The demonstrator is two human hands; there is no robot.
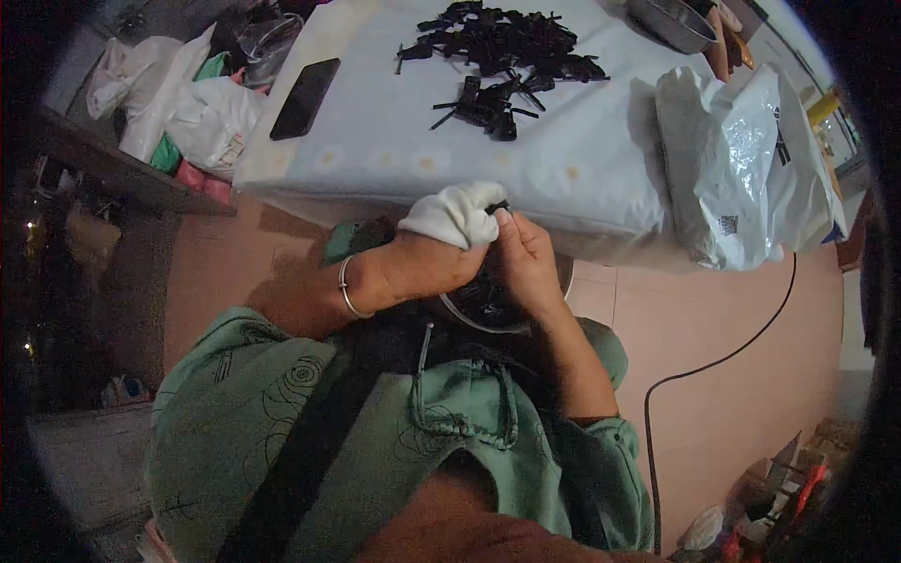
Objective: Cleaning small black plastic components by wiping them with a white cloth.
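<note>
My left hand (449, 218), its fingers covered by a white cloth glove, is closed round a small black plastic part (498, 205) at the table's near edge. The thumb and fingers of my bare right hand (528, 258) pinch the same part from the other side. Most of the part is hidden by the fingers. Below my hands, between my knees, sits a round basin (483, 327) with dark pieces in it, partly covered by my forearms. Farther back on the table lies a loose heap of black plastic parts (497, 42), some with thin stems.
A pale flowered cloth covers the table (366, 141). A black phone (305, 98) lies at its left, a white plastic bag (718, 169) stands at the right, and a metal bowl (672, 23) is behind. Several bags (206, 117) fill the left side. A black cable (723, 359) crosses the floor.
</note>
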